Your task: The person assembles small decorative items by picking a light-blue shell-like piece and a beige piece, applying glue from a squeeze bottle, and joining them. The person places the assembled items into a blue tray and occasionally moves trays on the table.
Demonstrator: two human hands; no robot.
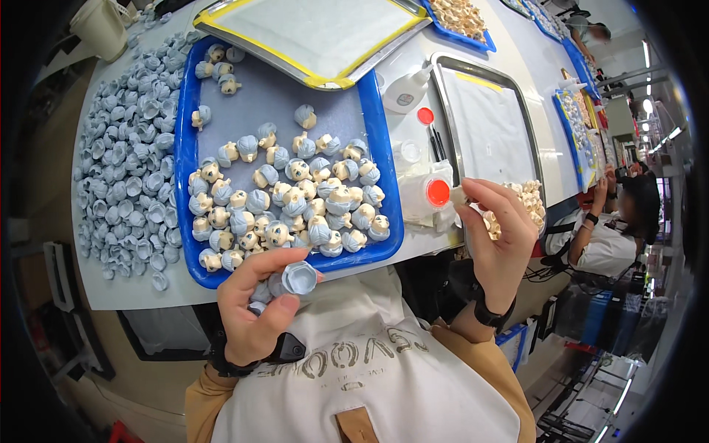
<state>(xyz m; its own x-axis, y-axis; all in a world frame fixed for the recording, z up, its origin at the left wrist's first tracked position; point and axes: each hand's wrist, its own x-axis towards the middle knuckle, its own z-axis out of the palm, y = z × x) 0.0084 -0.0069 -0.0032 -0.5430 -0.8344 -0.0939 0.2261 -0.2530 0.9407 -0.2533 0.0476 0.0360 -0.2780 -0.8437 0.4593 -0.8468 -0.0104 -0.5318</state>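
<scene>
Left hand (245,321): blue cups (300,279) are grasped.
Right hand (501,240): positioned right of jar (418,196); grip cannot be told.

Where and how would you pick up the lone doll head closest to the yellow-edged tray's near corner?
Probably pinch the doll head across its rounded sides, coming from above and the near side: it lies apart from its neighbours, while the yellow-edged tray has its corner just beyond.

White lettered garment (295,406), tan sleeves (204,399), brown tab (357,426), 2 black wristbands (492,315)
</scene>
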